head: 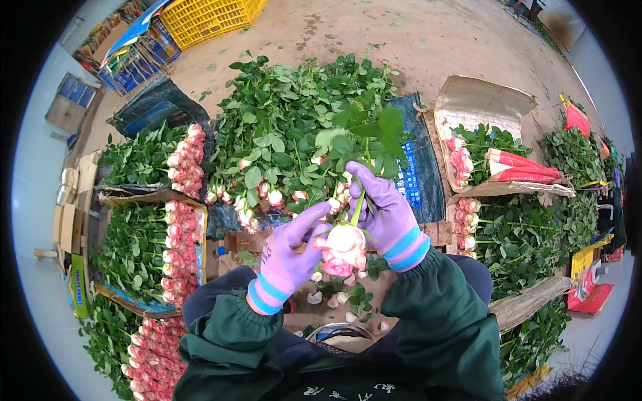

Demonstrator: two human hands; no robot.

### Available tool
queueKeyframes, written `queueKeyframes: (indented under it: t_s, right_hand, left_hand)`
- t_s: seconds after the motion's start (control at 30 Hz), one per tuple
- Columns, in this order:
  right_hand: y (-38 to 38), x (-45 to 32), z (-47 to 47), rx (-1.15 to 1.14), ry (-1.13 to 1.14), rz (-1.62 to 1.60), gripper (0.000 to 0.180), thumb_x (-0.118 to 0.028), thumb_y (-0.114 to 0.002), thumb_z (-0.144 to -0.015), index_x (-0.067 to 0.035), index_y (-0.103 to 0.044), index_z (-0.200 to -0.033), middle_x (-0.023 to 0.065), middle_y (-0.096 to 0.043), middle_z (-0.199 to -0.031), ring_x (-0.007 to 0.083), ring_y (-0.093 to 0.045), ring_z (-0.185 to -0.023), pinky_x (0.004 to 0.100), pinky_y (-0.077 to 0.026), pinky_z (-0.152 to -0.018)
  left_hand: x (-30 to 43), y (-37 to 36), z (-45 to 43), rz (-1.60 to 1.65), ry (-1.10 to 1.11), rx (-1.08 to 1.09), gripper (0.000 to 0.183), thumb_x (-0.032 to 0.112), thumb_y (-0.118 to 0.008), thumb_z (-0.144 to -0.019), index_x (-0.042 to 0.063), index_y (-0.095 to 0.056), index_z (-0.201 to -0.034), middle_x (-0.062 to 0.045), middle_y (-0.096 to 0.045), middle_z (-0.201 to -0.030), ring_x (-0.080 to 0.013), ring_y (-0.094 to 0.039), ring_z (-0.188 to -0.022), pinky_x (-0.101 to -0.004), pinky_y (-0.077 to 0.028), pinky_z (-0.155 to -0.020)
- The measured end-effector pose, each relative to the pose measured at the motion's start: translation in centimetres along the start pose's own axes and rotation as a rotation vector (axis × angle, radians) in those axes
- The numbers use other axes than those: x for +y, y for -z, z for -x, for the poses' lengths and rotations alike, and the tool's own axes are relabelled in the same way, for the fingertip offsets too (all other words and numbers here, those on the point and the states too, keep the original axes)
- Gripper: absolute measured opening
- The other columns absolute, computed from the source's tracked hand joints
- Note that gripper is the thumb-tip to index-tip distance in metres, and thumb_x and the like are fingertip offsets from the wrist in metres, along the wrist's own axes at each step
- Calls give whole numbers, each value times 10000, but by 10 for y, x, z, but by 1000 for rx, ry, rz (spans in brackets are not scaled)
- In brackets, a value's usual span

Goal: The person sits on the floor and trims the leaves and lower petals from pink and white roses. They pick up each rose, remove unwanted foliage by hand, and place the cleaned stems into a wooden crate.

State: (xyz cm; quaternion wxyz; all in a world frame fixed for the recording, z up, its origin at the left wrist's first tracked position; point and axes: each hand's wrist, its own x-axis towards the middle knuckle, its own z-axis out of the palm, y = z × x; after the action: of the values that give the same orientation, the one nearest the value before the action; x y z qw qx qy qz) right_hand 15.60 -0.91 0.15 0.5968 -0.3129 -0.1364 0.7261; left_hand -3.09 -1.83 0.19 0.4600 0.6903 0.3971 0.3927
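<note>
A pink-and-white rose (343, 245) hangs bloom-down before me, its green stem (359, 208) pinched in my right hand (383, 210). The leafy upper part of that stem rises beyond my fingers, over the pile. My left hand (296, 245) is at the left side of the bloom, fingers parted; whether it touches the petals is hard to see. Both hands wear purple coated gloves with blue-and-pink striped cuffs. Beyond them lies a large heap of leafy cut roses (296, 125), their blooms toward me, on a dark woven sheet (426, 165).
Stacked rose bunches (178, 250) lie at my left, with dark wrapping between layers. More bunches (521, 235) with paper wraps (486, 97) stand at my right. Fallen petals (333, 299) and leaves lie below my hands. A yellow plastic crate (210, 22) is at the far left.
</note>
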Motion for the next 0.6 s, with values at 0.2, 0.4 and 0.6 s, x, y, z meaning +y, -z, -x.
queueKeyframes:
  t_s: [0.2,0.4,0.6]
  right_hand:
    - [17,18,-5,-52,-127,-234,358,-216,-521,-987,-31,-544,-1292,-1,-604,-916,82,-551,-722,220,-469,-617]
    - [24,16,-4,-264,-96,-44,382,-237,-524,-987,-20,-525,-1302,36,-628,-983,92,-597,-794,231,-518,-698]
    - [36,-2,-10,-111,-219,914,378,-287,-599,-943,-29,-564,-1217,22,-664,-763,40,-460,-447,180,-351,-421]
  left_hand:
    - [15,-9,5,-216,-352,-56,717,151,-735,-709,-68,-447,-1329,-162,-646,-826,-301,-635,-662,-364,-485,-597]
    - [16,-13,7,-239,-440,-149,696,119,-699,-719,-17,-445,-1353,-130,-637,-823,-325,-628,-710,-401,-489,-655]
    - [-7,-24,19,-756,-465,-681,565,234,-574,-856,79,-410,-1375,-100,-635,-738,-300,-622,-660,-418,-467,-587]
